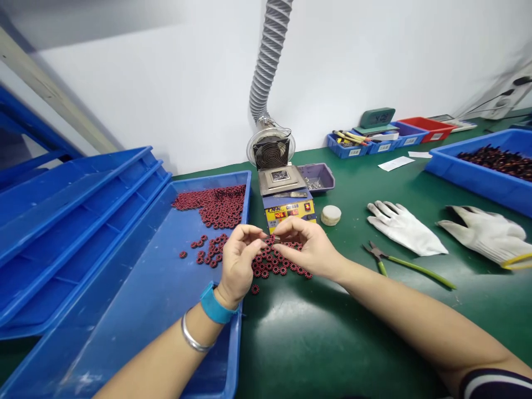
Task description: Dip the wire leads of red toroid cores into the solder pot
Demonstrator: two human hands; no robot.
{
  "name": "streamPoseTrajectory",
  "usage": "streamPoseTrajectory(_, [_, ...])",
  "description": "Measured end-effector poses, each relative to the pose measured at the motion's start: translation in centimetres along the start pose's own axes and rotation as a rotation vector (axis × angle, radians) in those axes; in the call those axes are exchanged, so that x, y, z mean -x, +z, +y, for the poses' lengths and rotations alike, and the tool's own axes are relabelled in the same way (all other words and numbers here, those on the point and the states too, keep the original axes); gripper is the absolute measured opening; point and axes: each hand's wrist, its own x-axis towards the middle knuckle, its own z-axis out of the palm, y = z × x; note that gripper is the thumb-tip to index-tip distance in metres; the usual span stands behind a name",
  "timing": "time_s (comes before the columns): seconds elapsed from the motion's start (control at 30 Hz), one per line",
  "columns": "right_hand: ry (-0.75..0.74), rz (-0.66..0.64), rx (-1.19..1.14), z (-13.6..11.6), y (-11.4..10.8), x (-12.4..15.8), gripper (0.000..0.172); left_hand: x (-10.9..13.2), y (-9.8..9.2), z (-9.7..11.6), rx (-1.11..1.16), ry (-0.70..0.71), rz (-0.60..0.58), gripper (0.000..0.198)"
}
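Left hand (239, 260): thumb and fingertips pinched nearly together on a red-and-black ring (270, 240) | right hand (310, 247): thumb and forefinger slightly parted at its opposite side, grip unclear | ring between hands, above loose rings (283, 270) | 12 o'clock: digital-display unit (287, 203) | 8 o'clock: blue tray (166, 288) | 3 o'clock: pliers (377, 253)

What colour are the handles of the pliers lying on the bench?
Green: the pliers' handles show best in the head view, near the white gloves.

Pliers (378, 252) lie on the green bench (332, 343) beside two white gloves (406, 228) (one edged in yellow); a clock (377, 118) and red bin (447, 132) sit near the wall (187, 83).
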Motion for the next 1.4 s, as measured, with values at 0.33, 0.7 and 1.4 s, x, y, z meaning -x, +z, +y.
streamPoseTrajectory(0.33, [0.337, -0.048, -0.390, 0.5, 0.5, 0.1, 0.036, 0.2, 0.2, 0.4, -0.033, -0.019, -0.087, 0.024])
streamPoseTrajectory(0.7, [0.335, 0.040, -0.505, 1.2, 0.6, 0.0, 0.028, 0.2, 1.7, 1.8, 0.359, -0.508, 0.020, 0.024])
streamPoseTrajectory(1.4, [0.338, 0.023, -0.181, 0.2, -1.9, -0.1, 0.033, 0.5, 2.0, 1.3, 0.154, -0.352, 0.064, 0.035])
